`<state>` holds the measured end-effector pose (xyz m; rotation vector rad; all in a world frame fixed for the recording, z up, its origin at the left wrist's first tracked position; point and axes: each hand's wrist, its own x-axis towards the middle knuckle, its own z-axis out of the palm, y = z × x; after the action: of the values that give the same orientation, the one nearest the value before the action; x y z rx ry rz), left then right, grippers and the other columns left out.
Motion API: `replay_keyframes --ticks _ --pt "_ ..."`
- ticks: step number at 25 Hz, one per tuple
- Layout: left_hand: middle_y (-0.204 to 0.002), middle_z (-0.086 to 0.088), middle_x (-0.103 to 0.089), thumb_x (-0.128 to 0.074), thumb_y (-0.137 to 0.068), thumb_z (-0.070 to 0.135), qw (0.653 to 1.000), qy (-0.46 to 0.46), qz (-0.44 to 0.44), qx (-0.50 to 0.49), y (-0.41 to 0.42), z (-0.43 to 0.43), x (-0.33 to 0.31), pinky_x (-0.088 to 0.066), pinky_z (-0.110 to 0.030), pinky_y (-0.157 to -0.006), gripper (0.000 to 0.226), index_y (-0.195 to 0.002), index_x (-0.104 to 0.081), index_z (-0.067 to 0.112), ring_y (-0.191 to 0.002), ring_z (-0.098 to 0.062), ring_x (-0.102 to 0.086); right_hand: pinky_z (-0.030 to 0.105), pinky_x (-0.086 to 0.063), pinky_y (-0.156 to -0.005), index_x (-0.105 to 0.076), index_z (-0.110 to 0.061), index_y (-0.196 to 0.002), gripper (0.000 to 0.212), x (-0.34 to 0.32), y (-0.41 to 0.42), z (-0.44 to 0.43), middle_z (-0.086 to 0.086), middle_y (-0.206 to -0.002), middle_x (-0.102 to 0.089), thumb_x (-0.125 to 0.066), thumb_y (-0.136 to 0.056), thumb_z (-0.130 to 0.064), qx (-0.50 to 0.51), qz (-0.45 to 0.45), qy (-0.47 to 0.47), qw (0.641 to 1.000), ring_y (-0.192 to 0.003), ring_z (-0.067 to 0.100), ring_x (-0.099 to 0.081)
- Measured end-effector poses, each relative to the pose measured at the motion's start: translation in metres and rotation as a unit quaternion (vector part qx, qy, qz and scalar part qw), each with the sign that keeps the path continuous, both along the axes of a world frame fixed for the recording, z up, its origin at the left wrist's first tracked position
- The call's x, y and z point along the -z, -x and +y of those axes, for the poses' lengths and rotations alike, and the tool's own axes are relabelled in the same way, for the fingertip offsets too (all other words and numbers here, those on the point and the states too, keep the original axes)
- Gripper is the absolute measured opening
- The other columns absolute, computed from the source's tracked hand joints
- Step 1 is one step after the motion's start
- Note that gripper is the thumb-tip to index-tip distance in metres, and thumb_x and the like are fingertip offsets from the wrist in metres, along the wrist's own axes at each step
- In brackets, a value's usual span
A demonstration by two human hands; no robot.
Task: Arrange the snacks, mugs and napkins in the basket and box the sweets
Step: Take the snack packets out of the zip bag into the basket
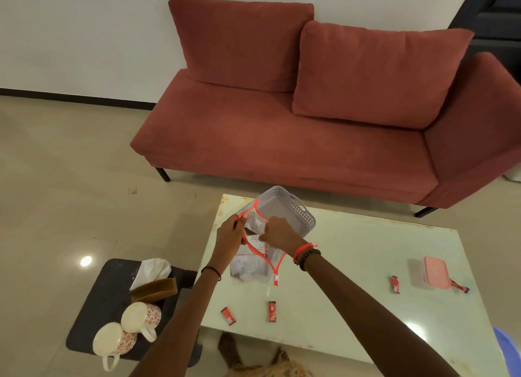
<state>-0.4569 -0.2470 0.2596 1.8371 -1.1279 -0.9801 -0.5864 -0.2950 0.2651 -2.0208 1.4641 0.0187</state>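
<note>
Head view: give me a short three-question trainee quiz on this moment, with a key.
1. True or false: both mugs sit on the dark stool.
2. Fill in: the napkins stand in a brown ____.
3. The left hand and right hand both grip: A) napkins B) clear zip pouch C) a mug.
Key: 1 true; 2 holder; 3 B.
</note>
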Motion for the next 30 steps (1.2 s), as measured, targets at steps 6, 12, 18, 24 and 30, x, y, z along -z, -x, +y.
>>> replay_keyframes --ticks 6,12,18,24,30 --pt "-0.054 0.002 -0.048 -0.045 -0.098 0.024 1.0 0.02 -0.014 0.012 -0.029 -0.003 0.008 -0.043 -0.005 -0.046 0.026 -0.078 -0.052 0.008 -0.049 -0.012 -0.05 0.03 -0.041 -0.077 -0.045 -0.018 -0.062 0.033 0.042 -0.051 0.004 -0.001 -0.065 -0.05 -0.051 -0.093 -0.027 0.075 0.036 -0.127 0.988 -0.064 0.017 -0.051" --pt "-0.054 0.005 -0.048 -0.047 -0.097 0.025 0.999 0.026 -0.006 0.02 -0.062 -0.015 0.021 -0.043 -0.005 -0.045 0.023 -0.079 -0.053 0.011 -0.046 -0.009 -0.052 0.03 -0.05 -0.091 -0.056 -0.002 -0.119 0.032 0.061 -0.083 -0.011 0.015 -0.119 -0.064 -0.055 -0.088 -0.009 0.134 0.067 -0.108 0.983 -0.108 0.026 -0.063" --pt "-0.058 0.002 -0.048 -0.046 -0.097 0.028 0.999 0.023 0.009 0.035 -0.088 -0.051 0.022 -0.049 -0.021 -0.055 0.026 -0.079 -0.053 0.011 -0.052 -0.01 -0.051 0.024 -0.045 -0.066 -0.059 -0.008 -0.086 0.015 0.073 -0.113 -0.032 0.01 -0.08 -0.059 -0.057 -0.091 -0.022 0.155 0.028 -0.123 0.98 -0.075 0.022 -0.056" --pt "-0.056 -0.008 -0.053 -0.044 -0.098 0.033 0.999 0.026 -0.014 0.042 -0.106 -0.087 0.013 -0.05 -0.024 -0.052 0.038 -0.065 -0.046 0.013 -0.049 -0.016 -0.059 0.03 -0.041 -0.065 -0.06 -0.003 -0.081 0.02 0.045 -0.125 -0.059 0.017 -0.089 -0.07 -0.051 -0.092 -0.018 0.159 -0.049 -0.038 0.985 -0.071 0.024 -0.055" --pt "-0.055 -0.003 -0.05 -0.045 -0.098 0.03 0.998 0.015 -0.032 0.057 -0.114 -0.132 0.01 -0.049 -0.02 -0.046 0.04 -0.06 -0.042 0.017 -0.053 -0.026 -0.062 0.037 -0.047 -0.07 -0.058 -0.004 -0.1 0.017 -0.004 -0.101 -0.101 0.016 -0.096 -0.067 -0.048 -0.086 -0.008 0.236 -0.1 0.068 0.964 -0.089 0.034 -0.061"
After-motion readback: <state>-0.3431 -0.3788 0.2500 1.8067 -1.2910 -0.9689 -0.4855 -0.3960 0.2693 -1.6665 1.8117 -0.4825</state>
